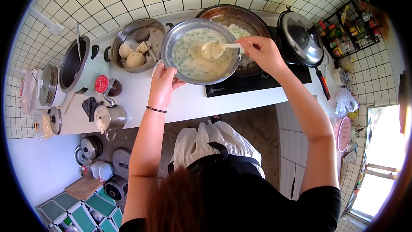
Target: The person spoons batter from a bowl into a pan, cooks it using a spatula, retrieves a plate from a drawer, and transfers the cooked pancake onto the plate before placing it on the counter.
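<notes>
My left hand grips the near-left rim of a metal bowl, which it holds up over the counter. Inside the bowl is a pale batter flecked with chopped greens. Between the fingers of my right hand is the handle of a white spoon, its bowl end over or in the batter. Behind the metal bowl, and partly hidden by it, a dark frying pan sits on the black cooktop with some pale batter in it.
A pot with dough-like lumps and a ladle stands left of the bowl. Further left are a tall cooker pot, a red-lidded jar and a metal kettle. A lidded wok and an orange-handled tool are at the right.
</notes>
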Demonstrator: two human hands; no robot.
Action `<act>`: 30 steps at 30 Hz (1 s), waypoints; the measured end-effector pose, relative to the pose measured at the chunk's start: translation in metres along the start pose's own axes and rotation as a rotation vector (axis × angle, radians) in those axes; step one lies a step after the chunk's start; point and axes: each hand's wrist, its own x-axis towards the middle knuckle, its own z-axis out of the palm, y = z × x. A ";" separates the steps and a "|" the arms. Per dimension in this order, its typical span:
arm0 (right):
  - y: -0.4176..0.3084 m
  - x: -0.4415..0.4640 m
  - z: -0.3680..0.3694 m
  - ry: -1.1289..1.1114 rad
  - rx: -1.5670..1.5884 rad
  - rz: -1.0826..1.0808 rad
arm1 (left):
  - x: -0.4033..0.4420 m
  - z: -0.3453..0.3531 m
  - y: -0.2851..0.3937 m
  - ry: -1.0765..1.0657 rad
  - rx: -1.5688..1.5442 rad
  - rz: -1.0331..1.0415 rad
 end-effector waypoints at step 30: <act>0.008 -0.016 -0.011 0.180 0.747 0.314 | -0.064 -0.043 -0.048 0.194 -0.209 0.071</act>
